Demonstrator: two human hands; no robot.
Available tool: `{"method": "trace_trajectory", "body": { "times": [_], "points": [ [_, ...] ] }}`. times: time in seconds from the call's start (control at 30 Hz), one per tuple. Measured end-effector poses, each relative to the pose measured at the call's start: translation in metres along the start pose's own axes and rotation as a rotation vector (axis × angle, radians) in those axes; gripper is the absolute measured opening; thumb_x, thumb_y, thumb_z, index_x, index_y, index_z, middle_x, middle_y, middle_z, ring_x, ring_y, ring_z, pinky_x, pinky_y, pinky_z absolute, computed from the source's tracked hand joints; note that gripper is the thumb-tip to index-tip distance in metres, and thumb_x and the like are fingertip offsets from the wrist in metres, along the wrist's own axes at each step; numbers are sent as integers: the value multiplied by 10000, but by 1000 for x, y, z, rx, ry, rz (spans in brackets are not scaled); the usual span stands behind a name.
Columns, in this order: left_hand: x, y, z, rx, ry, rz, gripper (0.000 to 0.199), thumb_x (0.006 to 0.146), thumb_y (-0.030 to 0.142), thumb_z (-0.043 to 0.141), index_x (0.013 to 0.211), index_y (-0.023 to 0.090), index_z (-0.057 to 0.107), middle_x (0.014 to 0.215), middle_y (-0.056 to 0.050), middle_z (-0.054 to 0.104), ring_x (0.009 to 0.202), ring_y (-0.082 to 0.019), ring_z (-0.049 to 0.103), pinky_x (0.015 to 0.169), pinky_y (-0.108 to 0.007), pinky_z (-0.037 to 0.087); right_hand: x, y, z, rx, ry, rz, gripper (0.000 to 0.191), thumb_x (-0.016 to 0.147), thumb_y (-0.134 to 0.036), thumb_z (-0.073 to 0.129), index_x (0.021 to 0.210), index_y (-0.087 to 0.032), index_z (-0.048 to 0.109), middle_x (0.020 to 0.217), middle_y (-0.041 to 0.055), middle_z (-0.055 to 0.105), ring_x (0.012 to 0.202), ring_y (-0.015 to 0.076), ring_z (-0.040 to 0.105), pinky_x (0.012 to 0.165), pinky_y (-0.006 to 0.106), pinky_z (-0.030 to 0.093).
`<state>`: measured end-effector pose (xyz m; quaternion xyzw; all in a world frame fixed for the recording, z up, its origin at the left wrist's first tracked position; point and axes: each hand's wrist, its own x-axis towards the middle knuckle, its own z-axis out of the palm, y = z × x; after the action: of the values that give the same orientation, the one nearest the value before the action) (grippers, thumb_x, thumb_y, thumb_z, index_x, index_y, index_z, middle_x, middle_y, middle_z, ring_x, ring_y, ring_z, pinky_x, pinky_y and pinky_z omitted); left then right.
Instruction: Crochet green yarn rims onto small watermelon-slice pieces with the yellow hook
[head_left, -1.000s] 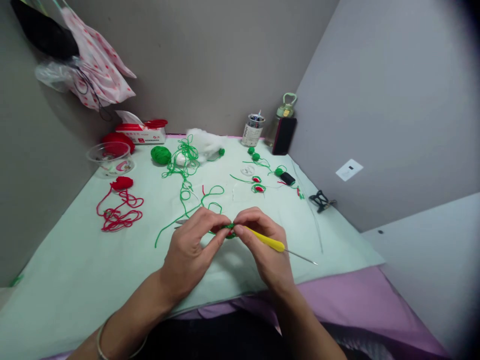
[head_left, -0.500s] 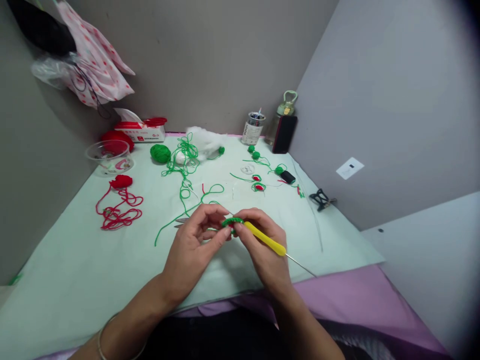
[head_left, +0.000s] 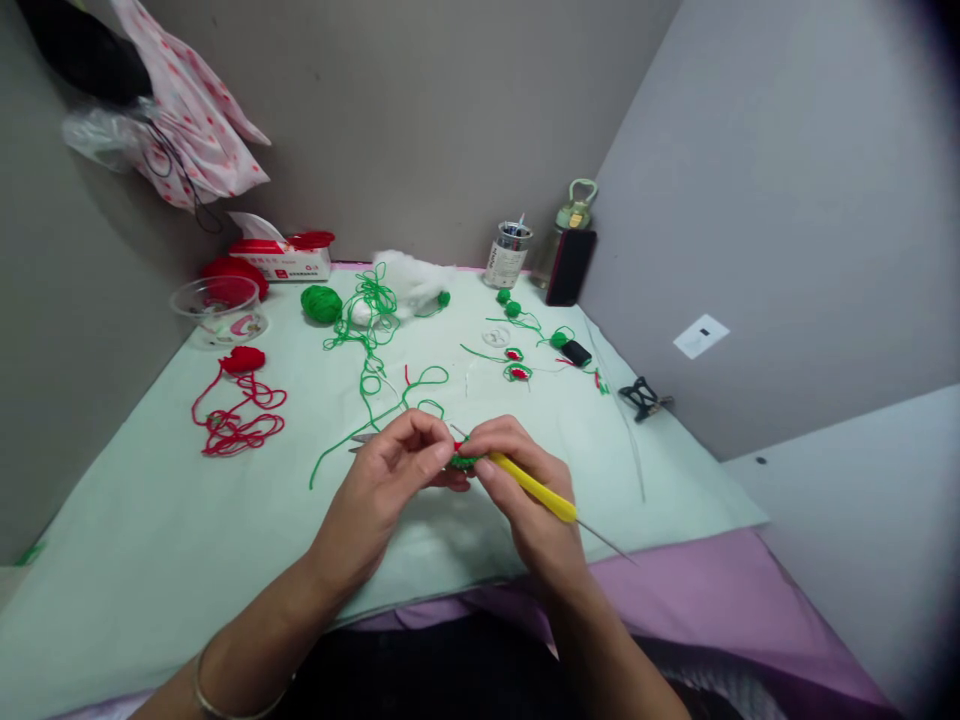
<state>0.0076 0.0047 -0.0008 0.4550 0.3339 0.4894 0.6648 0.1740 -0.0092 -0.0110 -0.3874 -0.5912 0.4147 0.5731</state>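
Between the fingertips of both hands is a small green and red crochet piece [head_left: 463, 462], partly hidden by the fingers. My left hand [head_left: 394, 480] pinches its left side. My right hand [head_left: 529, 485] grips a crochet hook with a yellow handle [head_left: 536, 488] and also touches the piece; the hook's thin metal end shows by the piece, and another metal shaft sticks out behind the handle. Partly covered by my left hand, scissors [head_left: 361, 440] lie on the table. Green yarn [head_left: 375, 410] trails beyond that hand.
Red yarn [head_left: 241, 425] and a clear plastic tub [head_left: 219, 325] are at the left. A green yarn ball [head_left: 321, 304], white stuffing [head_left: 409, 280] and a tissue box [head_left: 289, 264] sit farther back. Small red-green pieces [head_left: 517, 373], a phone [head_left: 571, 268] and a black clip [head_left: 641, 398] are at the right.
The crochet piece has turned in my fingers, with red now above the green edge. My left fingertips have come closer together. The hook has shifted slightly.
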Motion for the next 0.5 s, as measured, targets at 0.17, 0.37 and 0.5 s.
{"method": "trace_trajectory", "body": {
  "times": [0.17, 0.37, 0.5],
  "points": [
    [-1, -4, 3, 84, 55, 44, 158, 890, 232, 803, 937, 212, 654, 922, 27, 656, 862, -121, 677, 825, -234, 561, 1, 1, 4, 95, 58, 29, 84, 902, -182, 752, 912, -261, 777, 919, 23, 686, 850, 165, 658, 736, 293, 559],
    [0, 11, -6, -16, 169, 24, 254, 958, 395, 721, 816, 212, 615, 789, 37, 529, 753, -112, 584, 749, -218, 559, 2, 5, -6, 191, 45, 17, 150, 898, -119, 750, 899, -269, 765, 913, 10, 683, 861, 154, 653, 766, 287, 545],
    [0, 20, -1, -246, 65, -104, 317, 986, 484, 648, 838, 203, 657, 907, -19, 580, 894, -162, 589, 818, -295, 609, 1, 3, -11, 157, 37, -6, 141, 898, -130, 759, 898, -270, 774, 908, 16, 686, 865, 163, 652, 770, 299, 545]
  ]
}}
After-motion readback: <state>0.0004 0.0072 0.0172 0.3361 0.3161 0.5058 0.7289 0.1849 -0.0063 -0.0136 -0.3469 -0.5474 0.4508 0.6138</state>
